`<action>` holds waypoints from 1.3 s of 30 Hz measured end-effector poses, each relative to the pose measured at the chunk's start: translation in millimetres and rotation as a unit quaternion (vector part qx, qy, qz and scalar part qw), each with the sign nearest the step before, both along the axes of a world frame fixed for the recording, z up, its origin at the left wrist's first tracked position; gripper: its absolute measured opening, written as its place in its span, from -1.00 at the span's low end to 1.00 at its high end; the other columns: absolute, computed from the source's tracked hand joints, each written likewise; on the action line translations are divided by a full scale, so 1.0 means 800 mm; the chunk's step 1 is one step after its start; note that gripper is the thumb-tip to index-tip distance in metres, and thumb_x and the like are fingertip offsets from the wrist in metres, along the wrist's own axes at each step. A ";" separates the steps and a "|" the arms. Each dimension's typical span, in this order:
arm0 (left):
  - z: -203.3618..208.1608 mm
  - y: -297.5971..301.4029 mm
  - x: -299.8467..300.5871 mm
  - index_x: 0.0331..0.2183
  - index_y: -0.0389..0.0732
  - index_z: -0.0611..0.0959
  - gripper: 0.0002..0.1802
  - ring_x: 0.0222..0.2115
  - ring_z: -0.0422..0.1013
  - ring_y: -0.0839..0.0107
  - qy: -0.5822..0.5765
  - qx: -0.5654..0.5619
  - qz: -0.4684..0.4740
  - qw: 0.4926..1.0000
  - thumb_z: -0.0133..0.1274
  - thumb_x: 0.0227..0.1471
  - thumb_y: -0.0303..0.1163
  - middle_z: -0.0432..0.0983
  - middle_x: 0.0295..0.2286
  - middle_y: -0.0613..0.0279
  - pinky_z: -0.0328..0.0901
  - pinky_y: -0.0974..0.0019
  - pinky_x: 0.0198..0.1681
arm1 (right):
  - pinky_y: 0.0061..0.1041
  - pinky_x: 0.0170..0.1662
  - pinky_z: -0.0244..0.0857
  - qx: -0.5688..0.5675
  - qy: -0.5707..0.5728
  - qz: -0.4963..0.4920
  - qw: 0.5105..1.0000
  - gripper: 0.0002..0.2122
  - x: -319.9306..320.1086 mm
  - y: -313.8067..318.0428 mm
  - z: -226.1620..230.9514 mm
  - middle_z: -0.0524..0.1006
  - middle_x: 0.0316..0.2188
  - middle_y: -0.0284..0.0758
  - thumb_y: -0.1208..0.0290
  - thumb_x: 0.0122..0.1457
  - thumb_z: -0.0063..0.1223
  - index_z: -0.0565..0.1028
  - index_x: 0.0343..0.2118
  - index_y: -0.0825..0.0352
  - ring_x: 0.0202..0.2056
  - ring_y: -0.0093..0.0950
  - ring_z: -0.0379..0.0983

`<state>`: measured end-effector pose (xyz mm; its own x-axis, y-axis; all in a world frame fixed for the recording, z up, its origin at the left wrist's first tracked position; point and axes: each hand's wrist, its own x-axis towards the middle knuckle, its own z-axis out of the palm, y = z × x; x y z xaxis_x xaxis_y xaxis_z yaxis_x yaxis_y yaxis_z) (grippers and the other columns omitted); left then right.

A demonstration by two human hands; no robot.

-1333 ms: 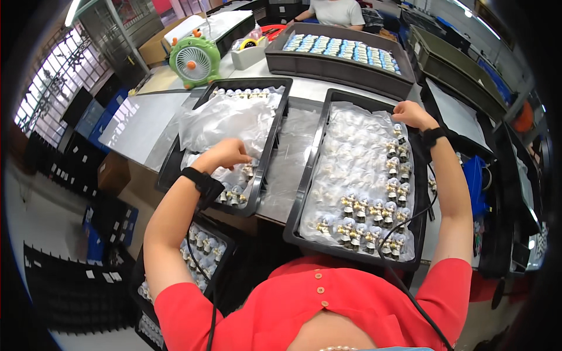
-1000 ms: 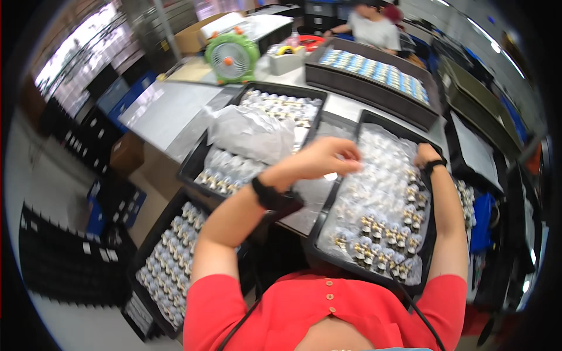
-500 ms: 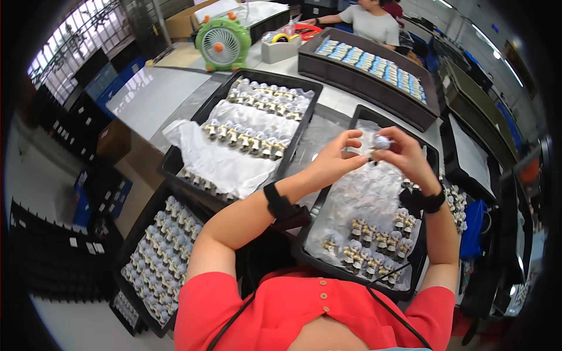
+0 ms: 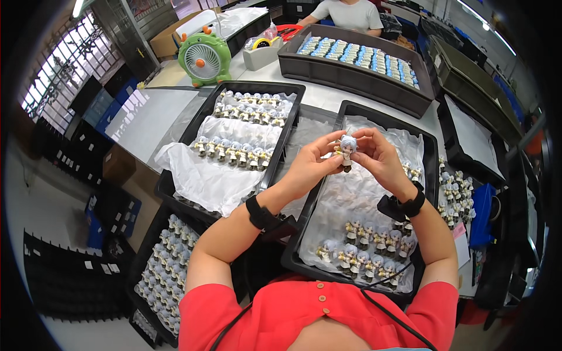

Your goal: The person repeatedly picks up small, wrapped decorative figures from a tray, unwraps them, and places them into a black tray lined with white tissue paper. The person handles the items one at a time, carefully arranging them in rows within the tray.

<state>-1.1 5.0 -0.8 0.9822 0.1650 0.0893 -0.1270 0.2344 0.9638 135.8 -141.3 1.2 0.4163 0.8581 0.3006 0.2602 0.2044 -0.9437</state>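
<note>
A small figurine (image 4: 347, 153) with pale blue-grey hair and a white-and-gold outfit is held upright between both hands. My left hand (image 4: 316, 159) pinches its lower side with thumb and fingers. My right hand (image 4: 376, 157) grips it from the other side near the head. Beneath them lies a black tray (image 4: 430, 143) lined with crinkled plastic sheeting (image 4: 345, 199). Several similar figurines (image 4: 363, 262) stand in rows at its near end, and a few more show beside my right wrist.
To the left, a black tray (image 4: 193, 131) holds rows of figurines between white sheets. A lower tray (image 4: 167, 275) is full of them. Behind stand a green fan (image 4: 205, 58), a tape dispenser (image 4: 260, 54) and a large brown bin (image 4: 351, 79). A person (image 4: 351, 14) is beyond it.
The figurine and both hands have come left and slightly nearer. Its front now shows, and my left hand, formerly with fingers apart beside it, has closed on it. The whole view has shifted a little.
</note>
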 end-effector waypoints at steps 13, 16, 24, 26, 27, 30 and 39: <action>-0.002 0.001 0.001 0.07 -0.15 0.30 -0.51 -0.14 0.42 0.37 0.021 -0.081 -0.020 0.996 -0.05 0.13 -0.27 0.38 -0.08 0.17 0.38 0.32 -0.14 | -0.60 -0.14 0.33 -0.013 0.102 0.035 0.994 -0.70 0.004 0.001 -0.009 0.49 -0.22 -0.30 0.62 0.11 -0.02 0.33 -0.07 0.34 -0.18 -0.57 0.43; 0.001 0.002 0.000 0.02 -0.16 0.33 -0.56 -0.17 0.43 0.37 0.038 -0.086 -0.030 0.995 -0.04 0.13 -0.27 0.39 -0.11 0.15 0.39 0.31 -0.16 | -0.60 -0.16 0.33 -0.026 0.118 0.037 0.992 -0.70 0.002 0.002 -0.010 0.49 -0.22 -0.31 0.60 0.11 -0.01 0.33 -0.07 0.35 -0.19 -0.58 0.43; -0.004 -0.002 0.001 0.00 -0.18 0.32 -0.56 -0.25 0.45 0.42 0.034 -0.072 -0.004 0.997 -0.02 0.11 -0.27 0.41 -0.17 0.18 0.41 0.31 -0.20 | -0.61 -0.13 0.32 -0.053 0.134 0.034 0.989 -0.69 0.000 0.003 -0.010 0.49 -0.23 -0.36 0.55 0.10 0.01 0.34 -0.06 0.36 -0.20 -0.62 0.42; -0.005 -0.001 0.002 0.00 -0.18 0.33 -0.56 -0.26 0.45 0.42 0.032 -0.062 0.002 0.998 -0.01 0.11 -0.28 0.41 -0.17 0.19 0.41 0.31 -0.21 | -0.61 -0.14 0.32 -0.065 0.127 0.029 0.989 -0.68 -0.001 0.000 -0.005 0.49 -0.24 -0.37 0.55 0.10 0.00 0.34 -0.05 0.36 -0.20 -0.62 0.42; -0.003 0.000 0.002 0.00 -0.19 0.33 -0.56 -0.26 0.45 0.43 0.033 -0.062 0.001 0.998 -0.01 0.11 -0.28 0.41 -0.17 0.19 0.41 0.31 -0.21 | -0.62 -0.14 0.31 -0.068 0.126 0.030 0.989 -0.68 0.000 -0.001 -0.006 0.49 -0.24 -0.37 0.54 0.11 0.00 0.34 -0.05 0.36 -0.21 -0.63 0.42; -0.004 0.001 0.003 0.00 -0.19 0.35 -0.57 -0.26 0.46 0.43 0.037 -0.087 0.003 0.995 -0.02 0.11 -0.29 0.41 -0.18 0.21 0.42 0.32 -0.23 | -0.62 -0.14 0.31 -0.075 0.132 0.034 0.988 -0.67 0.005 -0.003 -0.006 0.49 -0.24 -0.38 0.51 0.12 0.00 0.34 -0.03 0.36 -0.23 -0.64 0.41; -0.003 0.002 0.003 -0.01 -0.23 0.40 -0.56 -0.25 0.45 0.45 0.031 -0.056 0.073 0.995 0.01 0.09 -0.28 0.41 -0.15 0.24 0.41 0.40 -0.23 | -0.63 -0.15 0.32 -0.033 0.122 -0.002 0.992 -0.62 -0.003 -0.004 0.002 0.48 -0.23 -0.31 0.51 0.10 0.05 0.32 0.00 0.41 -0.23 -0.60 0.43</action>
